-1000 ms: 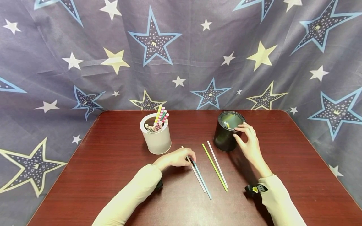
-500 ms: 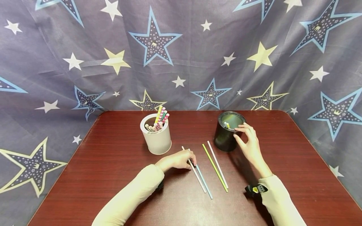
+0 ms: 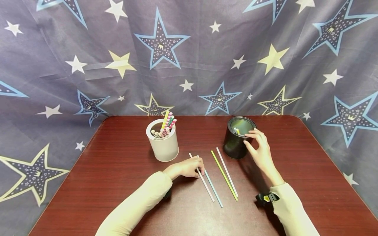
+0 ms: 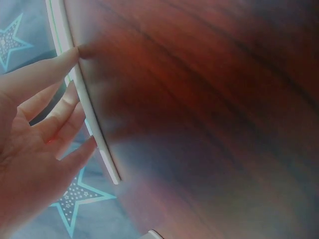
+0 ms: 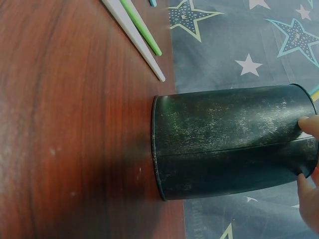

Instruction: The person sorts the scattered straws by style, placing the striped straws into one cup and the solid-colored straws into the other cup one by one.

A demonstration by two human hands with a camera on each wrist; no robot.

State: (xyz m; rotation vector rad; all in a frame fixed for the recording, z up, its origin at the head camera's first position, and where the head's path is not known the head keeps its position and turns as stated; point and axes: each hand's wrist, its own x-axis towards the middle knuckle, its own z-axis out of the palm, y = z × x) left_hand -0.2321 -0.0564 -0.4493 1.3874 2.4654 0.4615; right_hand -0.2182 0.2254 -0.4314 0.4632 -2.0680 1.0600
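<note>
My left hand [image 3: 190,167] bends over a pale pink straw [image 3: 207,186] on the table. Its thumb and fingers lie on either side of the straw, pinching it, as the left wrist view also shows. A light blue straw [image 3: 215,190] runs close beside, its middle partly behind my fingertips. My right hand [image 3: 260,149] holds a black can [image 3: 234,146] at its rim, the thumb against the outer wall and fingers over the edge. Inside the can, white and yellow straw ends [image 3: 237,130] show. Between the hands lie a green straw [image 3: 222,172] and a white straw [image 3: 226,171].
A white can [image 3: 165,149] stands at the back left with several patterned straws [image 3: 169,121] in it. The red-brown wooden table [image 3: 118,157] ends at a star-printed curtain [image 3: 189,65] behind.
My left hand has shifted slightly down and let go of the blue straw; its fingers now sit at the pink straw. The right hand and the black can stay still.
</note>
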